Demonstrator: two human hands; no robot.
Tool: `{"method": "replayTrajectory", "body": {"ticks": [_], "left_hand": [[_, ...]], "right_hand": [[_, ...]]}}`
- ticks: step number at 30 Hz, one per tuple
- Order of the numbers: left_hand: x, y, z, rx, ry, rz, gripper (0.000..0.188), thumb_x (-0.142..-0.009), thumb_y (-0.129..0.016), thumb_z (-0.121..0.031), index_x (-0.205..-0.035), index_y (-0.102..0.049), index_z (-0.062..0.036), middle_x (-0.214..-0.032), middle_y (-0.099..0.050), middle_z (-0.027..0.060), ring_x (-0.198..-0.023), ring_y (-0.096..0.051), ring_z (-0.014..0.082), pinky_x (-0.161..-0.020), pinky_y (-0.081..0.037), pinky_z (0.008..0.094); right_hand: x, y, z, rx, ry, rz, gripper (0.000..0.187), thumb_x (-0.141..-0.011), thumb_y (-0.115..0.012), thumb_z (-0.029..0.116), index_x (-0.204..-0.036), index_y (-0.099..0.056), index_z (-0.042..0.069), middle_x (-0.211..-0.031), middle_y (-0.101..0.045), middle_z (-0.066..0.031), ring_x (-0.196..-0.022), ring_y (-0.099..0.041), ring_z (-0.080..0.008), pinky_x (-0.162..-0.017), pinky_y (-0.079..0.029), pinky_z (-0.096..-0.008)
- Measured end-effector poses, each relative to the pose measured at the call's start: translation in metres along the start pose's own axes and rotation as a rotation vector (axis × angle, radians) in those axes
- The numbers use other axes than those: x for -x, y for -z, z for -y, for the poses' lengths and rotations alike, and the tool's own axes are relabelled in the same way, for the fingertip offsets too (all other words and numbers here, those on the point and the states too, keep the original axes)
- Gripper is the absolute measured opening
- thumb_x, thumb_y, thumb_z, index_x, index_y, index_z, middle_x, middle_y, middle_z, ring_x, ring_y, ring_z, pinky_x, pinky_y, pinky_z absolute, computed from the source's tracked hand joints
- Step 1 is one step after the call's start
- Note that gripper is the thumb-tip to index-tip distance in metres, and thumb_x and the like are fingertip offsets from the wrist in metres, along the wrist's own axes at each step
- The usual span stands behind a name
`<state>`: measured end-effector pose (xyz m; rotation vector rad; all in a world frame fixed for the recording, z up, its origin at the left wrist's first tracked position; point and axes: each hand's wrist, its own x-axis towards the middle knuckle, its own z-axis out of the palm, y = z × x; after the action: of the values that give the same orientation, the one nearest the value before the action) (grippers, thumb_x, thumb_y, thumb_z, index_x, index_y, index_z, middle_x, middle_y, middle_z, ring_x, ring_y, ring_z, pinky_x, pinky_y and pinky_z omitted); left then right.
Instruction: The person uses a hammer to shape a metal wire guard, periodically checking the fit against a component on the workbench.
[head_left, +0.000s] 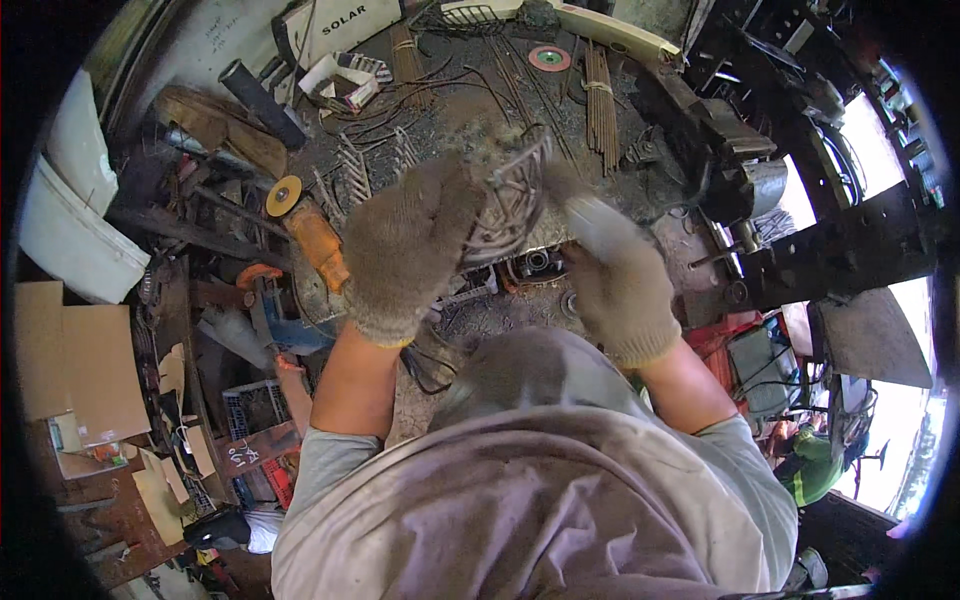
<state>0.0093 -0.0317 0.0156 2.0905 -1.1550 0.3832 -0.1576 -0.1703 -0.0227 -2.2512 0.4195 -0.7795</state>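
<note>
Both of my hands wear brown knit gloves. My left hand point(405, 255) is closed around the edge of a grey metal lattice of bent rods point(512, 195), held up over the workbench. Just right of the lattice is my right hand point(622, 285), its fingers curled and smeared by motion. A pale blurred shape with a dark end point(598, 222) shows at those fingers; I cannot make out what it is. Beyond my left hand, several twisted metal rods point(352, 168) lie on the bench. An orange angle grinder point(316, 245) with a yellow disc rests left of that hand.
Rod bundles point(600, 115) point(408, 65) and a red grinding disc point(550, 58) lie at the bench's far side. A dark cylinder point(262, 104) leans at the far left. A blue power tool point(283, 318) sits at left, and heavy dark metal machinery point(745, 160) stands at right.
</note>
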Motion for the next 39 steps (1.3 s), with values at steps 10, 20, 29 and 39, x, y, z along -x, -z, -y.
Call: {"method": "replayTrajectory", "body": {"ticks": [10,20,29,39], "left_hand": [[0.007,-0.002,0.020,0.182,0.063,-0.086,0.022,-0.092,-0.063,-0.021,-0.100,-0.068,-0.0015,-0.085,-0.070,0.0164,-0.076,-0.070,0.0248,-0.068,-0.051,0.0343],[0.016,0.011,0.004,0.110,0.048,-0.069,0.019,-0.090,-0.065,-0.017,-0.100,-0.067,-0.0018,-0.084,-0.069,0.0142,-0.075,-0.069,0.0256,-0.068,-0.053,0.0338],[0.014,0.006,0.032,0.244,0.130,-0.077,0.022,-0.092,-0.063,-0.022,-0.096,-0.066,-0.0008,-0.082,-0.067,0.0137,-0.073,-0.067,0.0256,-0.068,-0.051,0.0356],[0.023,0.003,0.041,0.613,0.301,-0.147,0.021,-0.092,-0.065,-0.021,-0.098,-0.068,-0.0009,-0.090,-0.067,0.0057,-0.080,-0.061,0.0141,-0.071,-0.047,0.0290]], "right_hand": [[0.000,0.007,-0.006,0.011,-0.024,-0.069,0.033,-0.089,-0.061,0.019,-0.115,-0.055,-0.001,-0.089,-0.066,-0.0257,-0.081,-0.065,-0.0449,-0.069,-0.053,-0.0449],[-0.009,-0.007,0.006,0.137,-0.219,0.182,0.035,-0.092,-0.057,0.020,-0.122,-0.055,0.003,-0.093,-0.066,-0.0215,-0.081,-0.066,-0.0410,-0.074,-0.051,-0.0433],[0.000,0.009,-0.002,-0.150,0.027,-0.105,0.034,-0.089,-0.061,0.019,-0.115,-0.059,-0.001,-0.096,-0.066,-0.0200,-0.085,-0.066,-0.0367,-0.075,-0.050,-0.0383],[0.006,-0.015,-0.056,-0.298,-0.307,-0.289,0.040,-0.098,-0.057,0.030,-0.122,-0.054,-0.002,-0.106,-0.062,-0.0096,-0.096,-0.055,-0.0162,-0.086,-0.044,-0.0291]]}}
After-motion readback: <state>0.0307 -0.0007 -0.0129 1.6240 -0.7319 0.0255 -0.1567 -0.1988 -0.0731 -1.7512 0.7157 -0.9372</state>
